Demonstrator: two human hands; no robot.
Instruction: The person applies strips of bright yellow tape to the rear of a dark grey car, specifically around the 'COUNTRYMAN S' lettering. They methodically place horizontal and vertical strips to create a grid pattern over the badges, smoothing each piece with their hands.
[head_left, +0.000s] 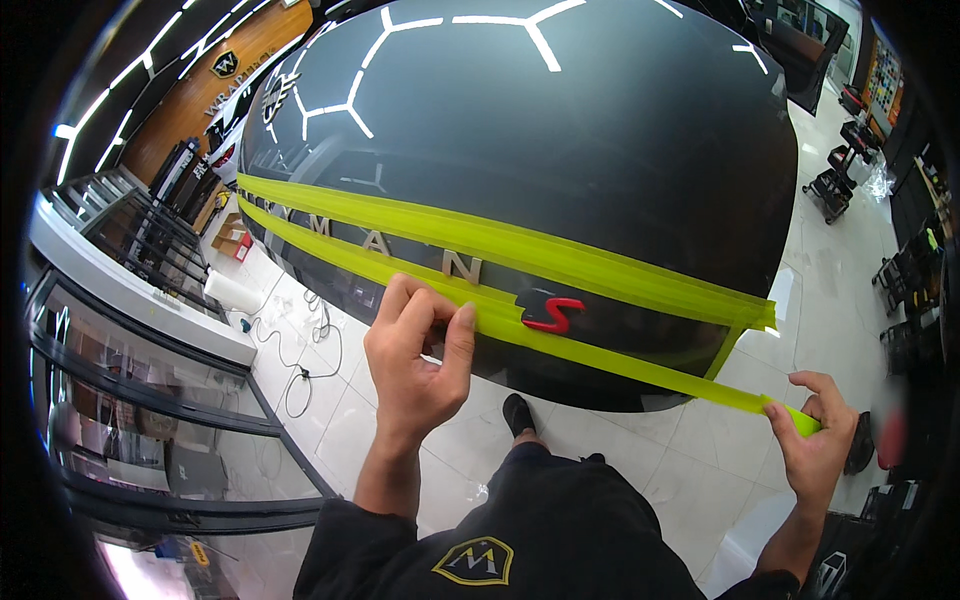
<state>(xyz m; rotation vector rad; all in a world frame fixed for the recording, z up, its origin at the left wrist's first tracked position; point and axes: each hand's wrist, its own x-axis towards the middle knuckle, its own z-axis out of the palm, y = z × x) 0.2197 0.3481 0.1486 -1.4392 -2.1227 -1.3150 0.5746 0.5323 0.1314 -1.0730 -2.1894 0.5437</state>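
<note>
Before me is a dark grey glossy car panel (620, 170) with silver letters (463, 266) and a red emblem (556, 315) on it. A yellow-green tape strip (600, 355) runs just below the lettering; its right part leaves the panel and stretches to my right hand (815, 440). That hand pinches the tape's end between thumb and fingers; whether a roll sits there is partly hidden. My left hand (420, 355), fingers curled, is at the same strip left of the emblem, thumb and fingertips against it. Above the letters lies a second, wider tape band (520, 255).
A short tape piece (724, 352) goes down the panel's right side. On the tiled floor at left lie a black cable (310, 372), a white roll (232, 293) and an open cardboard box (232, 238). Wheeled carts (835, 190) stand far right. A glass-fronted structure (150, 400) borders the left.
</note>
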